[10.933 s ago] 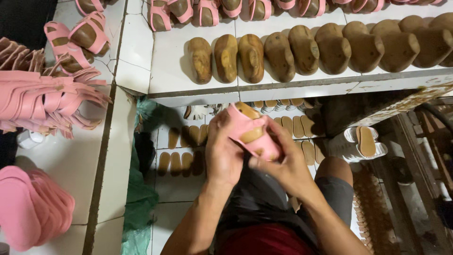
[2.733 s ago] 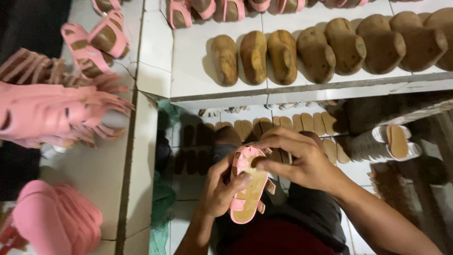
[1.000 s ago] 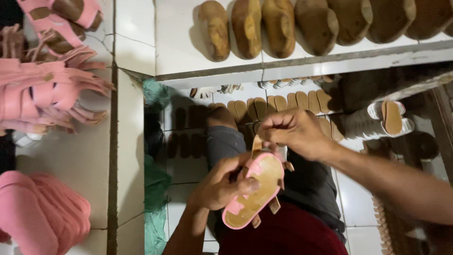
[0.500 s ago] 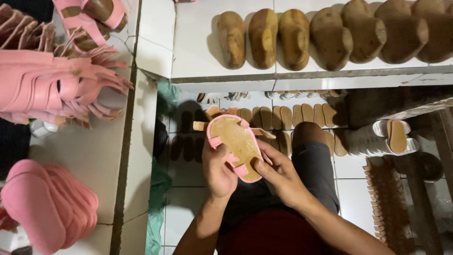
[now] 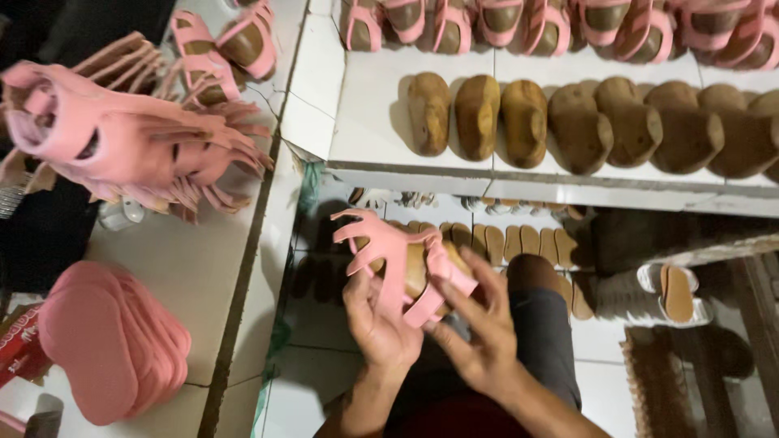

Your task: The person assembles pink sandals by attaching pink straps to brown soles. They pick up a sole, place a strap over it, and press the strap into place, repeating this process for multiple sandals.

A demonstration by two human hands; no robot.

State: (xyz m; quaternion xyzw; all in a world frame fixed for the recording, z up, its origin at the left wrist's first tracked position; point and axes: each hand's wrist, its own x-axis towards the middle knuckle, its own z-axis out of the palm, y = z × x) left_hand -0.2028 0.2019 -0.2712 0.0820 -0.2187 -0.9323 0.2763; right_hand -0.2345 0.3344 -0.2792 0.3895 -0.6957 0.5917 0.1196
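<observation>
Two bare hands meet near the middle of the head camera's single downward view, closed from both sides around a wooden shoe form (image 5: 418, 272) with a pink strappy upper (image 5: 389, 243) draped over it. The left hand (image 5: 381, 320) cups the form from about seven o'clock, fingers curled up its side; the right hand (image 5: 483, 332) presses in from five o'clock, thumb and fingers pinching a pink strap against the wood. Loose strap ends fan out toward ten o'clock, not yet pulled down or fastened, so the fitting looks barely begun. At twelve o'clock a white tiled shelf (image 5: 369, 122) carries a row of bare wooden forms (image 5: 568, 122), and beyond them, along the top edge, a row of forms already wearing pink uppers (image 5: 527, 20); judging by that, some pieces are dressed and many are left. At nine to ten o'clock a heap of loose pink uppers (image 5: 122, 142) lies on a white counter (image 5: 191, 276), with a stack of flat pink soles (image 5: 109, 349) at eight o'clock. Below the shelf, tan insoles (image 5: 519, 239) stand in a line beside the person's knee.
</observation>
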